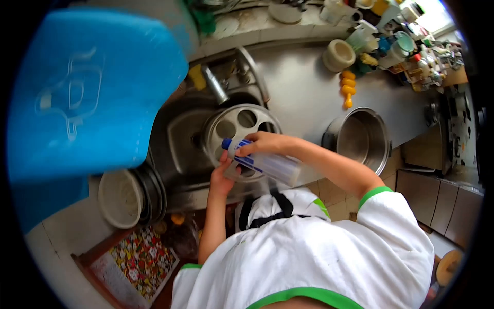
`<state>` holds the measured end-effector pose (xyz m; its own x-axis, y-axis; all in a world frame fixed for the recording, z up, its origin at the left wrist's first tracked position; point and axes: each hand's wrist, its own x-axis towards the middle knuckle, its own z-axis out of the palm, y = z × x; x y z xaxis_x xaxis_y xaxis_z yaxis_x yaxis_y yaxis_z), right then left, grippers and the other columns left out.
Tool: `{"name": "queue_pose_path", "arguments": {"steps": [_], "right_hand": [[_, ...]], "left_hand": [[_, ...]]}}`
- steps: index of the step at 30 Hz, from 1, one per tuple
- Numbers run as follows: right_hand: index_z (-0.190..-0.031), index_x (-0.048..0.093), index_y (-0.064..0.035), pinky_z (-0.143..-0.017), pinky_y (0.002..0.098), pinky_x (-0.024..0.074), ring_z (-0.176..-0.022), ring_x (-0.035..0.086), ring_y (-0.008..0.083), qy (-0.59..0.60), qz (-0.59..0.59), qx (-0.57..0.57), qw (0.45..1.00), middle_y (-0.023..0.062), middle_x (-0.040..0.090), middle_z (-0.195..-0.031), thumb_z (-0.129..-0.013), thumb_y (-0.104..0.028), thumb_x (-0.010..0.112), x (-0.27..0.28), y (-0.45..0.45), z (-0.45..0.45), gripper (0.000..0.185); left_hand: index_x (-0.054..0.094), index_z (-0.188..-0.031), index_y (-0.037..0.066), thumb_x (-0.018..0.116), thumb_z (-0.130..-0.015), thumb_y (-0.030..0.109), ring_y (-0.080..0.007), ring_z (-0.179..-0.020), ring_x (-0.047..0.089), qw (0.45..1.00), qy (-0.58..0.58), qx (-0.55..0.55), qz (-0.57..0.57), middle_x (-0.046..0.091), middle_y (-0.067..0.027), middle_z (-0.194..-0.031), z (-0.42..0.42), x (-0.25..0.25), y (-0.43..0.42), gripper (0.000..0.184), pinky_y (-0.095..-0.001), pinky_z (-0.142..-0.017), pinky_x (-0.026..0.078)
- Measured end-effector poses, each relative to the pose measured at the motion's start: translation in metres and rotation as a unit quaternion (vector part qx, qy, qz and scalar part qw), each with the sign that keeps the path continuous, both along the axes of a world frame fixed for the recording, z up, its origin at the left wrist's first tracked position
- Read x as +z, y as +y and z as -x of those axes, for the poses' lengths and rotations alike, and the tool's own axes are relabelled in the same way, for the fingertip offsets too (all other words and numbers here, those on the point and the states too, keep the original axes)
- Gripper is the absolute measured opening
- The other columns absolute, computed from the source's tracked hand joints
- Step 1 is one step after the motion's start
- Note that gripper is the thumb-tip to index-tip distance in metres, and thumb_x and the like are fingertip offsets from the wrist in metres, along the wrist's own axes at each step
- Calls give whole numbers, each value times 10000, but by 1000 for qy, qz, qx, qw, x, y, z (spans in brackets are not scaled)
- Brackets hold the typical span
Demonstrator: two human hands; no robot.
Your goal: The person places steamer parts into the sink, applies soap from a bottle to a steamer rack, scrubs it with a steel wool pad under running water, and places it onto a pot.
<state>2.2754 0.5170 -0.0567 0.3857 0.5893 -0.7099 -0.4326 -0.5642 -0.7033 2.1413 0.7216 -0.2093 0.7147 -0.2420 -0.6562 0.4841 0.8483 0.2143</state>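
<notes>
My right hand (pixel 261 143) is wrapped round a translucent plastic bottle (pixel 278 167) with blue markings and a blue cap (pixel 226 143). The bottle lies tilted, its cap toward the left and its base toward the lower right. Close below the cap is my left hand (pixel 222 178), fingers curled upward and partly hidden by the bottle; whether they grip the bottle or the metal edge behind it, I cannot tell. Under both hands is a round metal plate with large holes (pixel 229 116), at the right side of the sink (pixel 188 139).
A faucet (pixel 214 85) juts over the sink. On the steel counter stand a large metal pot (pixel 363 139), a pale stone bowl (pixel 339 55), an orange beaded object (pixel 348 88) and crowded jars. A blue panel (pixel 98 92) hangs at left, above stacked basins (pixel 121 198).
</notes>
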Motion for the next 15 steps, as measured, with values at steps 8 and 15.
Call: {"name": "queue_pose_path", "arguments": {"steps": [8, 15], "right_hand": [[-1223, 441, -52, -834, 286, 451, -949, 562, 143, -304, -100, -483, 815, 70, 587, -1013, -784, -296, 741, 31, -147, -62, 585], [-1274, 267, -82, -934, 335, 418, -1080, 495, 191, -635, -57, -507, 580, 119, 471, -1189, -751, -232, 785, 42, -188, -233, 752]], "left_hand": [[499, -1325, 203, 449, -976, 310, -213, -1099, 477, 995, -11, 95, 8, 521, 84, -1301, 28, -2, 26, 368, -239, -599, 422], [517, -1305, 192, 490, -944, 227, -206, -1022, 534, 992, 11, 125, 25, 569, 88, -1233, 20, -6, 12, 363, -225, -491, 379]]}}
